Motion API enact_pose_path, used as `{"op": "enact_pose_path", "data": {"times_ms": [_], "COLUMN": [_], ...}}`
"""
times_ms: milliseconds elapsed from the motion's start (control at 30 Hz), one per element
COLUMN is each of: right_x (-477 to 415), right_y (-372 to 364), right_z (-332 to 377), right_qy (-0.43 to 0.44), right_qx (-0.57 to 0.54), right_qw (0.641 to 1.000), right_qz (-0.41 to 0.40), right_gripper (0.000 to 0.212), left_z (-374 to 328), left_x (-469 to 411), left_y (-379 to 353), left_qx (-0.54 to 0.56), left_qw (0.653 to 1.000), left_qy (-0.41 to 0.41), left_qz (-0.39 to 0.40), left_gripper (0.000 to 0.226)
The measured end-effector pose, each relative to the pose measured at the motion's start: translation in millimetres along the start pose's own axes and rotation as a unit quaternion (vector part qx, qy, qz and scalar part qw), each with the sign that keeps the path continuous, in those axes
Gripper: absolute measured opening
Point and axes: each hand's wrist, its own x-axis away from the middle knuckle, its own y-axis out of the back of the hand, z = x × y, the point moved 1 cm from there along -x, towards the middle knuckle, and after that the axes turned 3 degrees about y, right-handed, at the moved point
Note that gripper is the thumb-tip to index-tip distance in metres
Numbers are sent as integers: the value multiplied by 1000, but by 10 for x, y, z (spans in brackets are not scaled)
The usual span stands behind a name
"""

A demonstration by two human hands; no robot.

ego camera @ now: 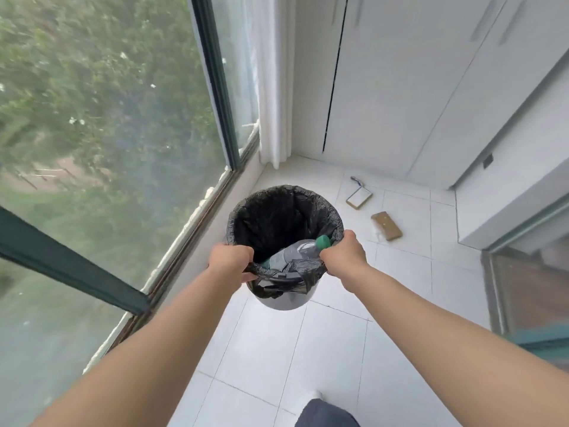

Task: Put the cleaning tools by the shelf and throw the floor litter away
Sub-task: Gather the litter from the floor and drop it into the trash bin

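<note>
Trouser leg (327,415): dark blue cloth at 6 o'clock of the view, lowest and nearest.
Left hand (231,259): at 9 o'clock of the bin, fingers curled round the rim and a fold of the black liner.
Right hand (344,252): at 3 o'clock of the bin, fingers closed round the rim and liner in the same way.
Bin (284,301): a round grey bin held between both hands, mid-view; I cannot tell whether its base touches the floor.
Liner (277,212): a black plastic bag, turned over the rim and bunched loose at 6 o'clock.
Bottle (297,252): clear plastic, lying inside the bin at the near side, with its green cap (323,241) against the right hand.
Writing: the bottle's label is printed, but too blurred to read.
Floor (277,349): white tiles with thin dark joints.
Brown block (387,225): flat on the tiles at 2 o'clock of the bin, near it but apart.
White-faced pad (359,197): brown-edged, at 1 o'clock, beyond the block, with a cord at its far end.
Curtain (274,87): white, hanging in the corner at 12 o'clock.
Window (107,118): dark-framed glass from 8 to 11 o'clock, with green foliage outside.
Cabinets (400,87): white doors from 12 to 2 o'clock.
</note>
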Motion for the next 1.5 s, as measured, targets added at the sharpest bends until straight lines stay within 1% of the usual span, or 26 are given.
{"op": "enact_pose_path", "data": {"times_ms": [233,367,500,600,733,833,1000,1133,1267,1367,1500], "right_x": [-734,-1205,-1846,-2333,-2894,-3252,-3717,-4127,-4616,-5062,-5685], "right_y": [574,751,906,991,1107,1236,1420,1598,1771,1930,2174], "right_z": [14,127,362,575,831,976,1068,1067,1014,948,801], "right_qy": [-30,-47,-55,-61,-67,-76,-80,-76,-73,-66,-55], "right_qx": [-33,-37,-50,-52,-41,-33,-63,-68,-57,-36,10], "right_qw": [999,998,996,995,995,995,992,993,995,997,997], "right_qz": [-29,-35,-50,-52,-59,-63,-71,-60,-27,6,46], "right_gripper": [61,57,61,64,52,51,48,46,51,56,55], "left_z": [-445,-748,-1147,-1502,-1970,-2281,-2581,-2728,-2832,-2839,-2754], "left_x": [-383,-662,-1074,-1355,-1617,-1771,-1951,-2076,-2208,-2348,-2616], "left_y": [-904,-1309,-1728,-2005,-2358,-2652,-3061,-3393,-3787,-4153,-4694], "left_qx": [-39,-50,-86,-109,-89,-83,-83,-93,-83,-63,-42], "left_qw": [999,998,995,992,994,994,994,994,996,997,996], "left_qy": [-7,3,-2,-2,5,7,8,15,29,49,72], "left_qz": [25,46,50,62,60,64,64,52,32,10,-26], "left_gripper": [35,29,30,23,36,31,29,29,29,29,29]}}
